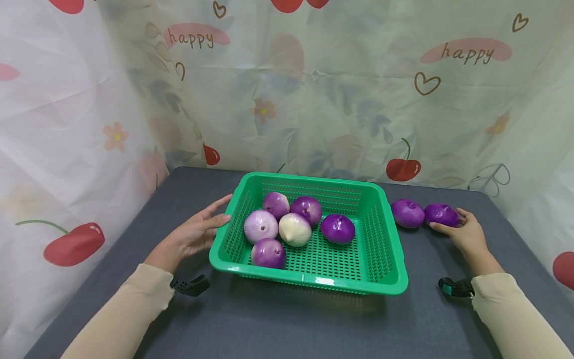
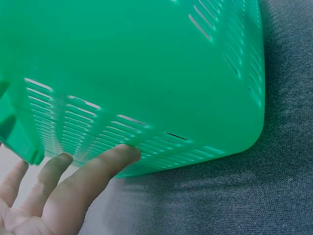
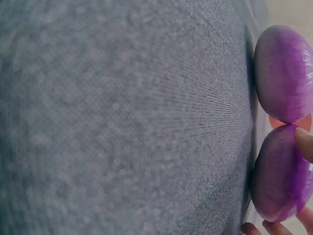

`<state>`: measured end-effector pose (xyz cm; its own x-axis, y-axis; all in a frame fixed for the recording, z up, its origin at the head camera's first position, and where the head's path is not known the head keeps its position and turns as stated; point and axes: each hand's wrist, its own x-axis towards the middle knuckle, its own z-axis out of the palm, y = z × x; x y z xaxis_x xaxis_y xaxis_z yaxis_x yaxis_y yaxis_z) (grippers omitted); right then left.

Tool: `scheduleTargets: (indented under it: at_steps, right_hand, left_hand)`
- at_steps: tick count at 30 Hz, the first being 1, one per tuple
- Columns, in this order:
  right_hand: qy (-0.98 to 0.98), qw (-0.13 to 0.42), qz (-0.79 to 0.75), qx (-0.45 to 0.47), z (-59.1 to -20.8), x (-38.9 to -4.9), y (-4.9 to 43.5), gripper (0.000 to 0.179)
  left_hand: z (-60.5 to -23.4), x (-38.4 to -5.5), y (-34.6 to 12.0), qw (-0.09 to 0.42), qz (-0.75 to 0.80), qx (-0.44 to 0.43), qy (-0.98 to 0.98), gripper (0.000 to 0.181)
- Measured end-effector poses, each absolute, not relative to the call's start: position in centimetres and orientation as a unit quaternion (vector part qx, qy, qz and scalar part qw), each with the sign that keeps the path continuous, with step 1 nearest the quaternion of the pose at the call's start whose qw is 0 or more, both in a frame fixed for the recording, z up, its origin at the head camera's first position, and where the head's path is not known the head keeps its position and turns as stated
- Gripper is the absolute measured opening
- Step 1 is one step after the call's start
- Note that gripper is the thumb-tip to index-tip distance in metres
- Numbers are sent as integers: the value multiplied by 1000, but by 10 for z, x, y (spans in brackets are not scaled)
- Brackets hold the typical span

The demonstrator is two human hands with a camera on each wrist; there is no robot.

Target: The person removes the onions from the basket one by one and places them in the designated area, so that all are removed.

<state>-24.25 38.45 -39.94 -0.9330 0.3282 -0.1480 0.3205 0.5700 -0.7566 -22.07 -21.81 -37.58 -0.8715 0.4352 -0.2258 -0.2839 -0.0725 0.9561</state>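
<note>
Onion [image 1: 439, 215], btwn R fingers [image 1: 468, 216], on tbl [image 1: 287, 324]

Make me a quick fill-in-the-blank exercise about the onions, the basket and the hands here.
1. The basket is coloured ____.
2. Inside it lie ____ onions.
3. The person's ____ hand grips a purple onion.
4. Counting that one, ____ onions are outside the basket.

Missing words: green; six; right; two.
</note>
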Motion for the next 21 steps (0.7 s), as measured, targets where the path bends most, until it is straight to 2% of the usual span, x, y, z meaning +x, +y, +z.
scheduleTargets:
  at_steps: [10,16,21]
  right_hand:
    - [-876,11,444,-189,-384,-243,390,100]
    - [-868,41,472,-148,-349,-240,375,101]
    - [-861,64,498,-86,-313,-235,349,93]
  left_hand:
    - [-374,-220,-218,252,732,63,630,71]
    - [-374,-220,-218,251,728,61,635,72]
    - [-374,-220,-218,250,726,60,638,72]
